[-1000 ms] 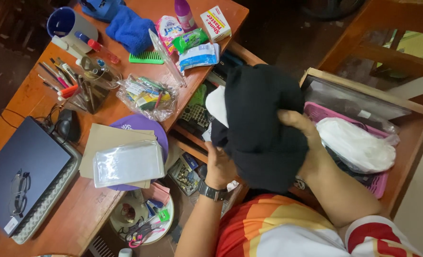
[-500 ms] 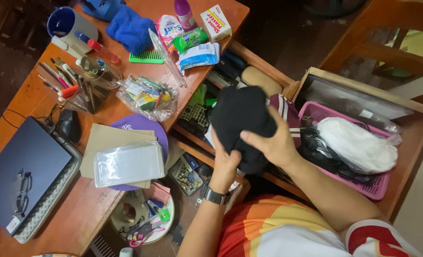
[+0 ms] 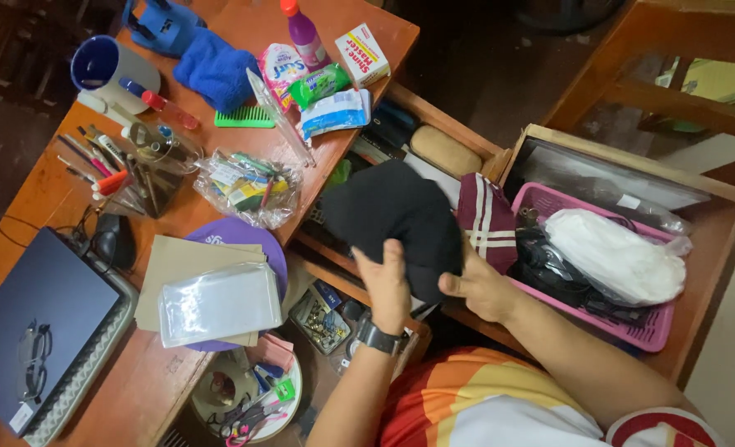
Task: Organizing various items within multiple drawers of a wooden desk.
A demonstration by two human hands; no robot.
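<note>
- Black cloth (image 3: 396, 219), soft and bunched up, sits between my two hands, up in the air over the open wooden drawer (image 3: 433, 124).
- My left hand (image 3: 386, 285) presses flat on the near side of the cloth, and it has a dark watch (image 3: 377, 338) on the wrist.
- My right hand (image 3: 481, 287) pinches the lower right edge, so both hands are closed on the cloth and close to each other.
- To do this well, I think I should keep both grips firm and keep the cloth bunched, so no loose end drags over the things in the drawer.
- I would move slow, since a striped dark red cloth (image 3: 487, 222) lies just beside it and could snag.
- A pink basket (image 3: 640, 327) sits to the right in a wooden box, with a white bag (image 3: 615, 257) in it.
- Wood makes up the desk (image 3: 243, 16) on the left, and it is very full.
- I see a blue mug (image 3: 102, 70), a blue towel (image 3: 214, 70), a green comb (image 3: 243, 118), a purple bottle (image 3: 305, 33), some pens (image 3: 94, 161) and a clear bag of small things (image 3: 243, 186).
- A closed laptop (image 3: 40, 319) with glasses (image 3: 32, 360) on it sits at the near left, by a mouse (image 3: 115, 240).
- A purple plate (image 3: 243, 240) holds brown paper and a clear pouch (image 3: 218, 302).
- Dark floor shows at the top, and I cannot tell much more of the room.
</note>
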